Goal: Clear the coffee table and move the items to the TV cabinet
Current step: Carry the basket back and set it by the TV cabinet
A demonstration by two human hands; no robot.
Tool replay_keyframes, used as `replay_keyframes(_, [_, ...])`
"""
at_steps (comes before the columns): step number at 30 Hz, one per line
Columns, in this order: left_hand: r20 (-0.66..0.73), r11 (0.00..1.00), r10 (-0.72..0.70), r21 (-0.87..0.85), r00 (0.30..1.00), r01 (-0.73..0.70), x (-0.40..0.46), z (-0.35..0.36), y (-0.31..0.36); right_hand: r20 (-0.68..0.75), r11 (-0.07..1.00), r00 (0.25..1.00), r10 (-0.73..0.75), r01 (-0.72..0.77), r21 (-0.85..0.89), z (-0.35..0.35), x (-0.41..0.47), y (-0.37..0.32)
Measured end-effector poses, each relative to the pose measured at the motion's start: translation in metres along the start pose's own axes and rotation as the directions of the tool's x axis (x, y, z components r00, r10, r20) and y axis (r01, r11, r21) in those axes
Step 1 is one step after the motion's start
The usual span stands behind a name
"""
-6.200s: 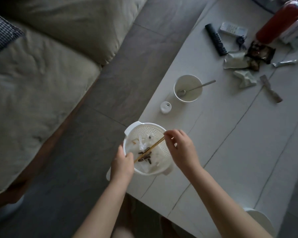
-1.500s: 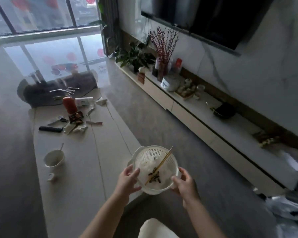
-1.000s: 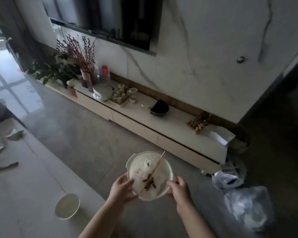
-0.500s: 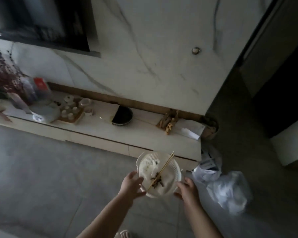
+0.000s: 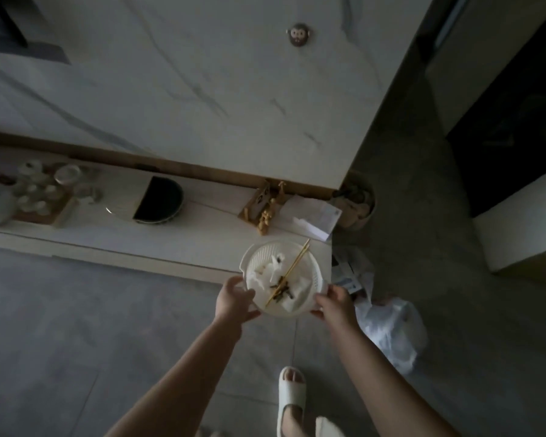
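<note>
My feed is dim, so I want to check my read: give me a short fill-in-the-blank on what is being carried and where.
1. The white colander is held by ____ hands.
2. Thin ____ skewers lean in it over crumpled tissue.
3. The half-covered dark bowl sits on the TV ____.
4. The plastic bags lie on the ____.

Missing words: both; wooden; cabinet; floor

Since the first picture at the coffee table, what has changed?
The white basket left the coffee table and was carried to the TV cabinet. The right hand let go of the skewers and now grips the rim. The left hand kept its hold; the scraps stayed inside.
</note>
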State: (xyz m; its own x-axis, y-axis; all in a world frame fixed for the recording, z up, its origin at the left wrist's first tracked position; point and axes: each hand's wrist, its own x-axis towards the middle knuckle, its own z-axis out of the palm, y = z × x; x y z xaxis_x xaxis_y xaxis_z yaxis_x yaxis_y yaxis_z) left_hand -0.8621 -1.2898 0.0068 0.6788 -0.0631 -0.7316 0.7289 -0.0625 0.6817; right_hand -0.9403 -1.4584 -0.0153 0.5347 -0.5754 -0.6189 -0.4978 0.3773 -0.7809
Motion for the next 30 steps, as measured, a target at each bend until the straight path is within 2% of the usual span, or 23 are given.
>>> replay_keyframes(6, [-0.132, 0.999, -0.028, -0.033, 0.991, 0.024, 0.063, 0.058, -0.016, -0.016, 0.998, 0.999, 0.052, -0.053, -0.027, -0.014, 0.088, -0.012])
replay_keyframes(11, [-0.174, 0.994, -0.090, -0.073, 0.981, 0.078, 0.122, 0.090, -0.031, -0.047, 0.995, 0.996, 0.080, -0.083, -0.064, -0.015, 0.156, 0.007])
replay_keyframes(24, [-0.129, 0.986, -0.163, -0.060, 0.978, 0.156, 0.290, 0.148, -0.063, -0.182, 0.942, 0.948, 0.262, -0.210, 0.261, 0.013, 0.296, 0.061])
replay_keyframes(30, [-0.122, 0.985, -0.172, -0.053, 0.978, 0.166, 0.321, 0.160, -0.063, -0.222, 0.945, 0.937, 0.270, -0.214, 0.245, 0.021, 0.321, 0.064])
